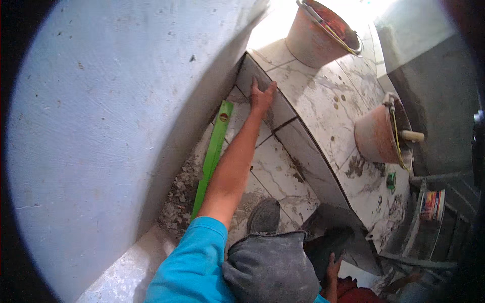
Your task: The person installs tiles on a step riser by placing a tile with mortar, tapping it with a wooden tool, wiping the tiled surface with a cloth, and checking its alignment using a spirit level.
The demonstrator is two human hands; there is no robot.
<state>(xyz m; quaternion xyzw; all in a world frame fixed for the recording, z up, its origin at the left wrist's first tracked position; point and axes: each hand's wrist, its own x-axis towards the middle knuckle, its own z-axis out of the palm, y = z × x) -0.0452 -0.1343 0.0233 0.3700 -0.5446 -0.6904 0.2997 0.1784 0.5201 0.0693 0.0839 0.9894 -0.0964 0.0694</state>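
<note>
My left hand [263, 97] reaches out with its fingers spread, resting against a grey upright tile [268, 108] near its top edge. Below my forearm, a long green spirit level [214, 156] lies along the floor beside the wall. My right hand [333, 266] is low in the picture, next to a dark grey tile surface [328, 222]. Its fingers are small and shadowed, so what it touches is unclear. My grey-trousered knee [275, 267] and dark shoe [264, 214] stand between my two arms.
A pale blue wall [101, 116] rises at left, with broken rubble [184, 194] at its foot. On the marbled tile ledge [313, 91] stand a bucket [313, 43] and another bucket [376, 134] with a handle sticking out. A metal frame [419, 222] and dark red cloth [356, 291] are at lower right.
</note>
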